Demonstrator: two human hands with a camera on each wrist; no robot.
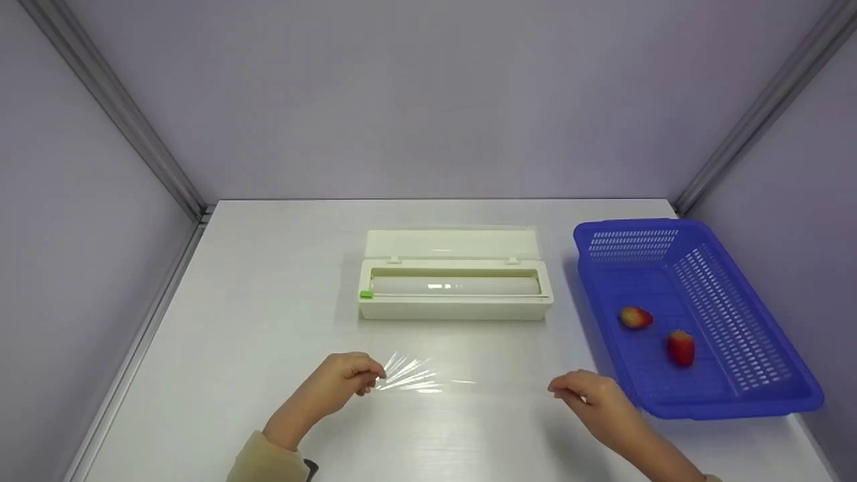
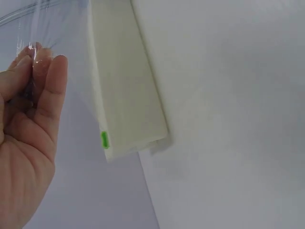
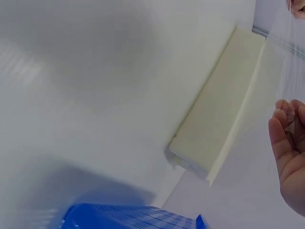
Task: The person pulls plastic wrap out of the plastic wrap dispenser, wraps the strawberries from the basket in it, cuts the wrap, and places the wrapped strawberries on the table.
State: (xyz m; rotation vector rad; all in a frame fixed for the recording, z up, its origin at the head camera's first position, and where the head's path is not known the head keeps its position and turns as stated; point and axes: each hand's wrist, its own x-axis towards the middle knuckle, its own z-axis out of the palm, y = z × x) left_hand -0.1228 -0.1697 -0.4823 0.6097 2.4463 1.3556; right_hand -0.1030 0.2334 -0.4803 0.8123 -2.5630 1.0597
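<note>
A clear sheet of plastic wrap (image 1: 415, 376) stretches between my two hands, in front of a cream wrap dispenser (image 1: 455, 309). Its lid (image 1: 452, 245) is tipped back, showing the white roll (image 1: 455, 286) inside. My left hand (image 1: 345, 378) pinches the wrap's left edge between thumb and fingers, where bright creases fan out; the left wrist view shows the film gathered in the fingertips (image 2: 58, 71). At the other edge my right hand (image 1: 592, 402) pinches the film, a bit of which shows at the fingertips in the right wrist view. Both hands are above the table.
On the right stands a blue plastic basket (image 1: 726, 405) with slotted walls. Two red fruits, one yellowish-red (image 1: 635, 317) and one deeper red (image 1: 681, 348), lie in it. A green slider (image 1: 365, 294) sits at the dispenser's left front edge. Pale walls enclose the white table (image 1: 268, 268).
</note>
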